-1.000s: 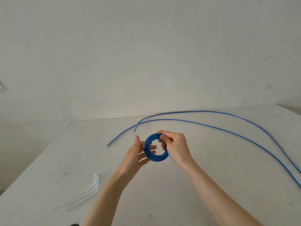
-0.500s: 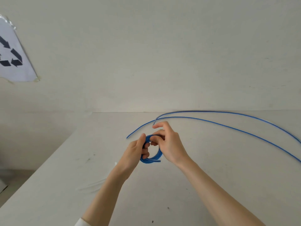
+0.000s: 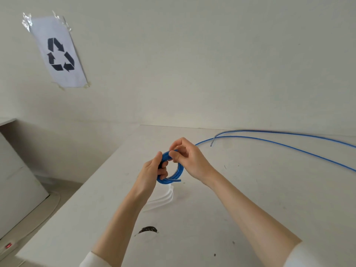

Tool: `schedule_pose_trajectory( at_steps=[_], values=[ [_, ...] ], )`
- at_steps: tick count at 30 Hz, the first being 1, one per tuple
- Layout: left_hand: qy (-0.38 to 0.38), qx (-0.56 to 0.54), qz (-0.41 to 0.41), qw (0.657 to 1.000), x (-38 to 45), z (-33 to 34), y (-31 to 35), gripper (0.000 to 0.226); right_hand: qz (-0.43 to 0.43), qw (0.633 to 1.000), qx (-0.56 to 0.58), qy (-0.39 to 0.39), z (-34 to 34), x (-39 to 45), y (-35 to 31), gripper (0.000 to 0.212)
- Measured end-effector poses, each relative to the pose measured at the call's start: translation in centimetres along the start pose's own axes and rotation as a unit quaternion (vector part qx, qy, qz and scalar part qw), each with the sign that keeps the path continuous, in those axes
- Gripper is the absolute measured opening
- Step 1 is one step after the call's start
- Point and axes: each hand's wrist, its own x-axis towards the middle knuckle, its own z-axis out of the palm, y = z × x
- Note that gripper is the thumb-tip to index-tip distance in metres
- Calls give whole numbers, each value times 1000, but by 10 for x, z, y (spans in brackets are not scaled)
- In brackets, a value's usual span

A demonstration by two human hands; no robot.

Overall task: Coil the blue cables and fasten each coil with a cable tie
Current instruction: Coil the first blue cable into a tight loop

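Blue cable coil (image 3: 174,175) held above the table (image 3: 250,199) between both hands.
Left side of coil gripped by curled left hand (image 3: 152,170); top pinched by right hand (image 3: 189,160). Loose blue cables (image 3: 279,145) lying well right; white cable ties (image 3: 163,198) directly beneath coil.
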Motion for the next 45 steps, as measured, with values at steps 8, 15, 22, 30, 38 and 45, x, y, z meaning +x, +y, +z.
schedule_pose_trajectory(
  at_steps=[8, 15, 22, 30, 38, 45],
  values=[
    [57, -237, -29, 969, 0, -7, 6, 34, 85, 991, 62, -78, -5, -18, 21, 49],
    [31, -270, -26, 962, -2, 1, 3, 34, 85, 975, 204, 4, 2, -17, 28, 19],
    [17, -228, -2, 974, -1, 14, -8, 46, 174, 945, 275, 23, -3, -21, 26, 12],
    [32, -284, 9, 958, 3, 29, -10, 41, 199, 944, 262, 30, -16, -23, 23, 12],
    [24, -266, -27, 963, 6, 26, -10, 38, 180, 943, 279, 19, -15, -28, 30, 6],
    [61, -263, -24, 963, 4, 14, -12, 30, 162, 964, 212, -9, -8, -23, 34, 17]
  ],
)
